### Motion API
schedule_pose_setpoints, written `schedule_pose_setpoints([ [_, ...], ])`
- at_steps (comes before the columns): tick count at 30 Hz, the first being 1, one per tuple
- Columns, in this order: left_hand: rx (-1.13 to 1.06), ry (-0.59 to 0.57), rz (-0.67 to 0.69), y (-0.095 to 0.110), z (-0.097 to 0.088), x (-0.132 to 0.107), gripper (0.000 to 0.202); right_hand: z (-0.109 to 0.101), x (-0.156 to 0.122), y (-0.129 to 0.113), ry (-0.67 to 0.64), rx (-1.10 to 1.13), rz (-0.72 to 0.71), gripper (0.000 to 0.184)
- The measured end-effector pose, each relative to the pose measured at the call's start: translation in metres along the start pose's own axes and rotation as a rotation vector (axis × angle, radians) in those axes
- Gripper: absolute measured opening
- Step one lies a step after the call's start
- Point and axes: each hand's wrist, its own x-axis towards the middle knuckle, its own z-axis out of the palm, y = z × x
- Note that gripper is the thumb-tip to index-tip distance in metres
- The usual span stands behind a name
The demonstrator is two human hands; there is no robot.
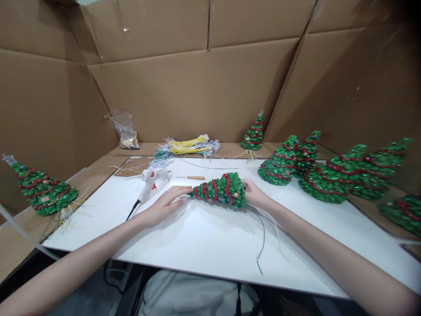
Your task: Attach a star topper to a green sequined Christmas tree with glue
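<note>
A small green artificial Christmas tree (219, 191) with red garland lies on its side over the white tabletop, its tip pointing left. At its wide base, my right hand (252, 193) grips the edge; the fingertips are partly hidden behind the tree. My left hand (166, 205) is beside the tip, fingers stretched out, their ends at or touching it. From the base near my right hand trail a dark green wire (263, 237) and a white wire (274, 224), both reaching down across the tabletop.
Behind my left hand lies a white glue gun (148, 182) with a black cord. A wooden-handled awl (195, 177) and bundled wires (187, 147) lie farther back. Decorated trees stand left (46, 188), at the back (255, 134) and right (329, 180). Cardboard walls (184, 96) enclose the table.
</note>
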Motion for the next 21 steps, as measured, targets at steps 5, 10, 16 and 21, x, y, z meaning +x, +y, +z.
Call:
schedule_pose_setpoints([
  [5, -0.055, 0.022, -0.049, 0.0008, 0.0007, 0.0009, 0.037, 0.0006, 0.0000, -0.0013, 0.006, 0.143, 0.081, 0.048],
  [10, -0.096, 0.010, -0.061, 0.0001, 0.0011, 0.0024, 0.037, -0.0003, 0.0001, 0.0003, -0.002, 0.217, 0.124, 0.043],
  [16, -0.120, 0.009, -0.056, -0.0005, 0.0019, 0.0020, 0.037, 0.0000, 0.0003, -0.0011, 0.009, 0.215, 0.116, 0.044],
  [21, -0.119, 0.007, -0.056, 0.0008, 0.0017, 0.0013, 0.036, 0.0007, 0.0002, -0.0030, 0.000, 0.205, 0.118, 0.045],
])
